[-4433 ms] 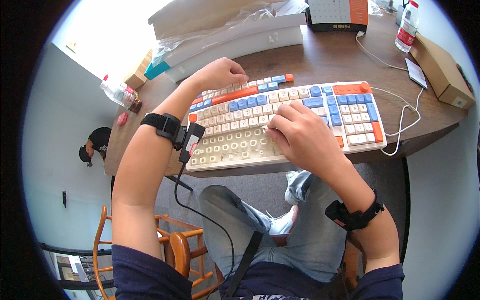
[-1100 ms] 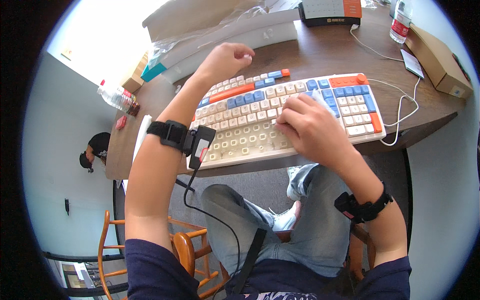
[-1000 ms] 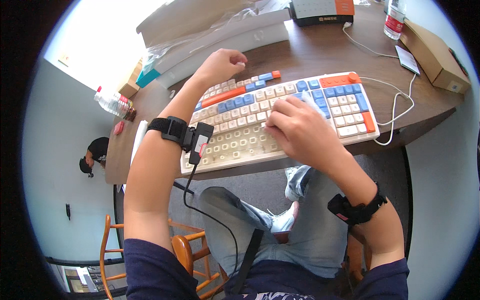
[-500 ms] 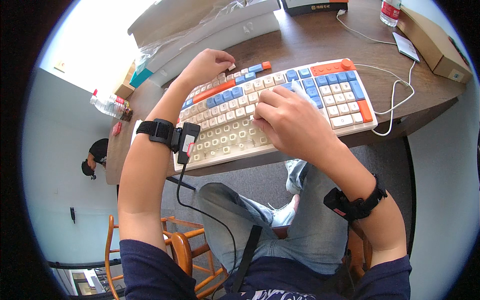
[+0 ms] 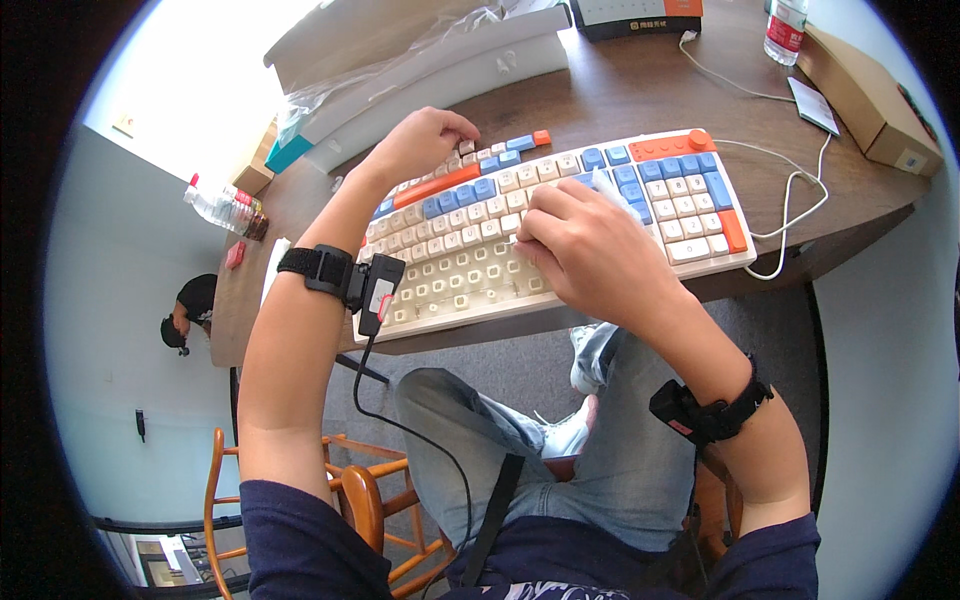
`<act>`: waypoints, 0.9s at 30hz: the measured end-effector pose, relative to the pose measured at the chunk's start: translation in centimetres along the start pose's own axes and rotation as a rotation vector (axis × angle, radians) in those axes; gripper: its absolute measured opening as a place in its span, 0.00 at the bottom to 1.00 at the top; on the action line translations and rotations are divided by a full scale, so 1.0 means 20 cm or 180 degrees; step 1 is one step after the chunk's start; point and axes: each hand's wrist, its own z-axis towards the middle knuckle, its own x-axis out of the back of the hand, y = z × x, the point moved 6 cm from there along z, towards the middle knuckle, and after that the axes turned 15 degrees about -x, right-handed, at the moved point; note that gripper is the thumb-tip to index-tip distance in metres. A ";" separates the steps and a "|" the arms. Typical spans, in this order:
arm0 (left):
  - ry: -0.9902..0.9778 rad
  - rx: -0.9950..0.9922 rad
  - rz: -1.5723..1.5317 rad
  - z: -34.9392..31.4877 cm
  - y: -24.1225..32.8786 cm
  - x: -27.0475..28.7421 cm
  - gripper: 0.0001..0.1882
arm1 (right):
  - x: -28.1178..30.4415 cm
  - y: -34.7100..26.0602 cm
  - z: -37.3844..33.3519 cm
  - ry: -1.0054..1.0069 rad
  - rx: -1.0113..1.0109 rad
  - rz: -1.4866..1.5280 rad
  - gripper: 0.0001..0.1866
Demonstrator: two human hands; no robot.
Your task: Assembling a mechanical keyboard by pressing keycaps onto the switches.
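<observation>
A white keyboard (image 5: 560, 275) with cream, blue and orange keycaps lies at the table's front edge. Its lower left rows are bare, showing switch sockets. Behind it, loose keycaps (image 5: 450, 185) lie in rows, a long orange one among them. My left hand (image 5: 420, 140) reaches over these rows, its fingers pinching a small cream keycap (image 5: 467, 147). Over the keyboard's middle, my right hand (image 5: 600, 240) is closed, fingertips down at the edge of the bare rows. A whitish, tissue-like piece (image 5: 612, 192) sticks out beyond its knuckles; what its fingertips hold is hidden.
A long open box (image 5: 440, 90) with clear plastic stands behind the loose keycaps. Bottles stand at left (image 5: 225, 208) and far right (image 5: 785, 35). A brown carton (image 5: 865, 105) lies at right, beside a white cable (image 5: 795, 205). Another person (image 5: 190, 310) is at far left.
My left hand has lowered slightly toward the loose keycaps, bringing the cream keycap down to their row. The right hand stays almost in place; the whole view has shifted a little.
</observation>
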 end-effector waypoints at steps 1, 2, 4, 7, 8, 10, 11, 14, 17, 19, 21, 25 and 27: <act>0.0006 -0.0002 0.0001 0.00 0.00 0.00 0.15 | 0.00 0.00 0.00 0.0001 0.0005 -0.0005 0.08; 0.0004 -0.0006 0.0003 0.00 0.00 0.00 0.16 | 0.00 0.00 0.00 0.0010 0.0007 -0.0016 0.08; 0.0009 -0.0012 0.0005 0.00 0.00 0.01 0.16 | 0.00 0.00 0.00 0.0018 0.0014 -0.0032 0.08; 0.0033 0.0025 0.0011 -0.01 0.01 0.02 0.16 | 0.00 0.00 0.00 0.0032 0.0021 -0.0078 0.08; 0.0026 -0.0016 0.0025 -0.01 0.02 0.02 0.15 | 0.00 0.00 0.00 0.0027 0.0014 -0.0053 0.08; 0.0022 -0.0057 0.0039 -0.01 0.03 0.02 0.13 | 0.00 0.00 0.00 0.0021 0.0009 -0.0030 0.08; 0.0024 -0.0095 0.0031 -0.01 0.03 0.02 0.14 | -0.01 0.00 -0.01 0.0014 0.0000 -0.0035 0.09; 0.0024 -0.0105 0.0004 -0.01 0.04 0.02 0.14 | -0.01 0.00 0.00 0.0010 -0.0009 -0.0011 0.09; 0.0014 -0.0035 -0.0010 -0.02 0.05 0.02 0.14 | 0.00 0.00 0.00 -0.0011 -0.0043 0.0093 0.09; 0.0014 0.0011 -0.0001 -0.04 0.05 0.02 0.14 | 0.00 -0.01 0.00 -0.0038 -0.0067 0.0168 0.08; 0.0546 -0.0298 0.0040 -0.07 0.09 0.06 0.13 | 0.03 0.01 0.01 0.0161 -0.0202 0.0521 0.07; 0.0871 -0.0909 0.0227 -0.19 0.32 0.04 0.12 | 0.08 0.03 0.01 0.0342 -0.0332 0.0963 0.07; 0.1185 -0.1245 0.0240 -0.29 0.53 -0.01 0.11 | 0.12 0.07 0.01 0.0599 -0.0779 0.1289 0.07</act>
